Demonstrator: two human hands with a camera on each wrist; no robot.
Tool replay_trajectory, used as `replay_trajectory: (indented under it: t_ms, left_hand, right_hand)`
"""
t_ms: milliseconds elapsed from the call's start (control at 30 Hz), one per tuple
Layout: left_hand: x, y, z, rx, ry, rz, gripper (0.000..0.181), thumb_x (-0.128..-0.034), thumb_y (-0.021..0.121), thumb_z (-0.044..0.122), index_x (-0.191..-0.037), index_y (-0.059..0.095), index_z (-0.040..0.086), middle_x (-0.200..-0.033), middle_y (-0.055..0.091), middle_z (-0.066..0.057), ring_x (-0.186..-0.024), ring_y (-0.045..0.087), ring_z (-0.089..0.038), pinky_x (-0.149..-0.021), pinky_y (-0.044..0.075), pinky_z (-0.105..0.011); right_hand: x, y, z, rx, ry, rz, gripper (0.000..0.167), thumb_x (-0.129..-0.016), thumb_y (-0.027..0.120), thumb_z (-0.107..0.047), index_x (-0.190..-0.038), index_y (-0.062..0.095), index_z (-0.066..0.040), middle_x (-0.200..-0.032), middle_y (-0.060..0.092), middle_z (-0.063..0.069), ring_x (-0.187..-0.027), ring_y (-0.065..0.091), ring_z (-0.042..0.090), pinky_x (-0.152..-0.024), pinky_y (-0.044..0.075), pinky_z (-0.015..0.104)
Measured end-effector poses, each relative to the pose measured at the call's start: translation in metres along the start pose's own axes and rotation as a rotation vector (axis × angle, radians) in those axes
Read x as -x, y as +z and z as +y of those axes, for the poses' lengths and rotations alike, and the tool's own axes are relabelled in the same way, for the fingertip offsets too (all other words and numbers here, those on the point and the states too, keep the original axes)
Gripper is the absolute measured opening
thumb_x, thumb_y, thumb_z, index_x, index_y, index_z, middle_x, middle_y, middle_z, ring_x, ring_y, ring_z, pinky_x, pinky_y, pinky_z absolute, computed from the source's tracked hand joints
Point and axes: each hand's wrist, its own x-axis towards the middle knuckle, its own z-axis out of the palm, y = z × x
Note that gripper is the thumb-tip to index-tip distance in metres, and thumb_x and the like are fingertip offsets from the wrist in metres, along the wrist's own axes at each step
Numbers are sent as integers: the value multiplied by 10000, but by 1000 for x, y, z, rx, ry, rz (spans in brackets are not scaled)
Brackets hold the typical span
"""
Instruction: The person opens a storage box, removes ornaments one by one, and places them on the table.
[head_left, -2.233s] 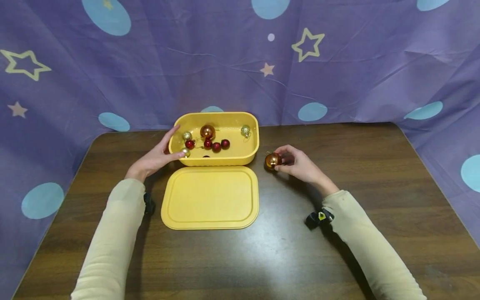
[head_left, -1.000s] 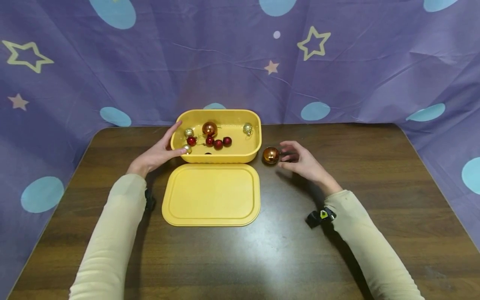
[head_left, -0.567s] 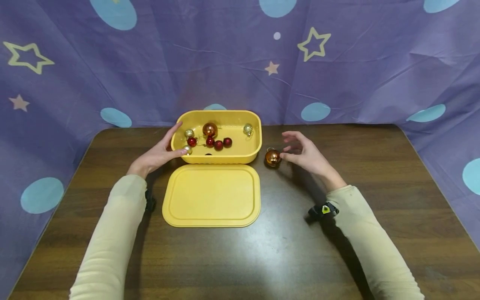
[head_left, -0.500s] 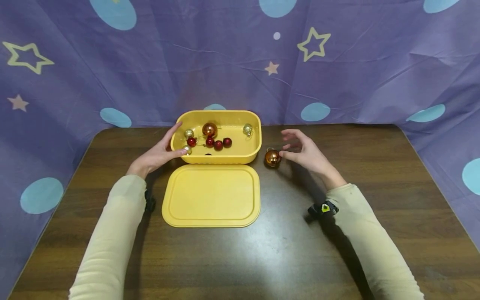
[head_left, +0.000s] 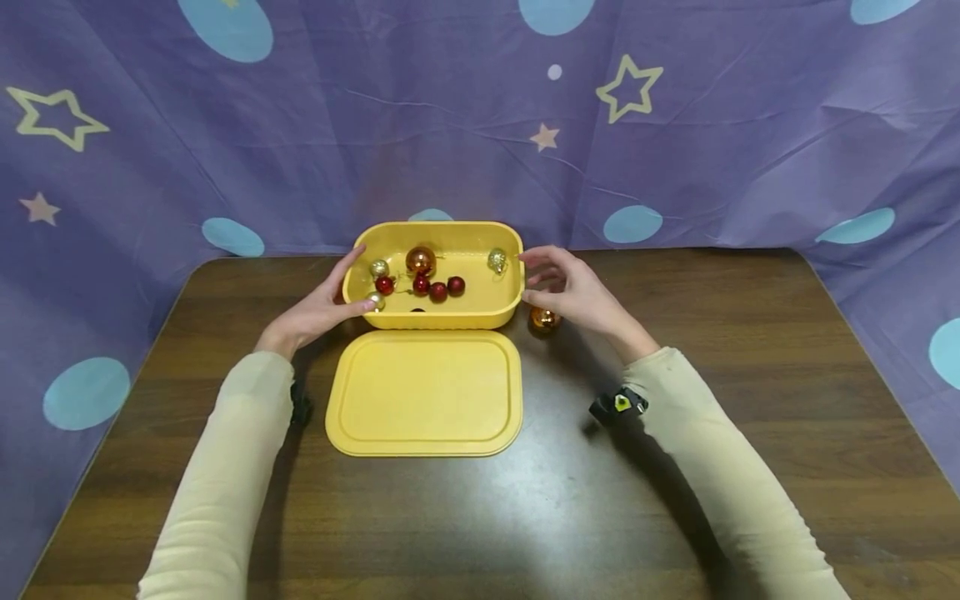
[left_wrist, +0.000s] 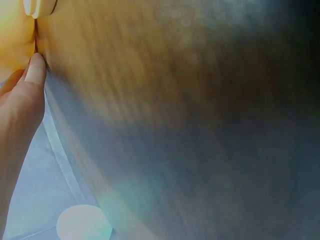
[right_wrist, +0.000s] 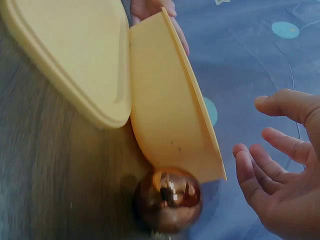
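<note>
Though its front wall conceals part of its floor, the yellow box (head_left: 457,322) clearly stands near the table's back edge, left of the middle of that edge. Inside lie a big copper ball (head_left: 421,262), four small red balls (head_left: 438,292) and three gold balls (head_left: 497,260), two of them at the left end; a dark shape behind the front wall shows only its top, so I cannot tell what it is. The left hand (head_left: 315,312) grips the box's left end, thumb over the front rim; its other fingers are mostly hidden outside, and the left wrist view cuts the box off at a corner. The right hand (head_left: 573,287) is beside the right end, thumb and fingers spread wide, holding nothing; from above, its fingertips overlap the rim, while the right wrist view shows a gap. Partly covered by that hand, a loose copper ball (head_left: 545,322) sits outside the box, on the table (head_left: 750,367) at its right end; whether they touch is unclear. The yellow lid (head_left: 423,393) lies flat just in front, toward the table's front edge, which is out of view. Purple cloth (head_left: 450,158) hangs behind the back edge.
</note>
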Motion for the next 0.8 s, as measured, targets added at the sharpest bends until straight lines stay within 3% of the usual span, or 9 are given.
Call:
replay_trajectory:
  t_ms: [333,533,800]
  left_hand:
    - [-1,0,-2,6,14,-4,897,-956,592,43,-1562,-6,328,-1593,15,-125,-1394,217,-329,-1023,327,-227]
    - [0,1,-2,6,18,-6,894,-958,591,48,-1562,-9,322,-1593,13,-127,-1395,217,-331,-1028,326,-238]
    - [0,0,-1,-3,17,-3,895,-958,589,46,-1563,-15,313,-1595,0,-120,-1402,201,-323,-1060,297,-279]
  right_hand:
    - [-18,26,-6,-64,-23,-48,438,-840,700,28,-1248,546,67,-1255,555,178,-1071,567,387,-913,467,410]
    - [-29,40,-8,-68,-24,-70,416,-842,698,30,-1234,559,58,-1253,553,184,-1093,557,409,-909,468,445]
    - [-45,51,-10,-88,20,-105,413,-863,682,-1,-1253,554,43,-1250,547,177,-1130,542,405,-916,468,397]
